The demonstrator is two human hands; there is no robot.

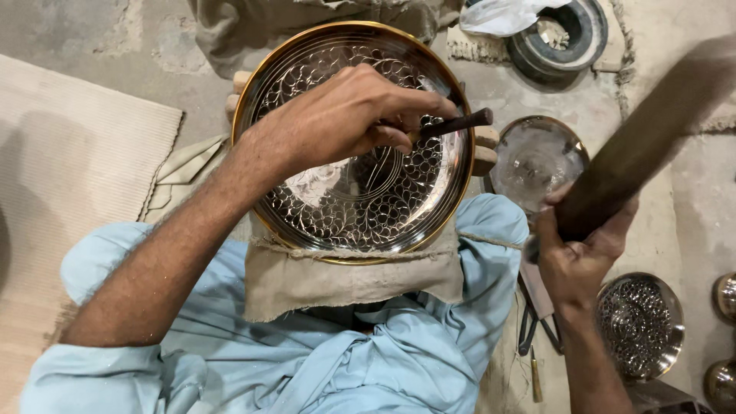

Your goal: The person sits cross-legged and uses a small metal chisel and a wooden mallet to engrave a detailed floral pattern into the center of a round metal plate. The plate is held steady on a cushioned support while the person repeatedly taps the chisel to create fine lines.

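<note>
Brass-rimmed plate rests across the lap, scale pattern covering most of it, centre unfinished. Left hand grips a punch; right hand clenches a raised wooden mallet.

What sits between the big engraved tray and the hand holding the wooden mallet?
In the head view, a small shiny metal bowl lies on the floor between the tray and the right hand. A light-blue knee also comes between them.
</note>
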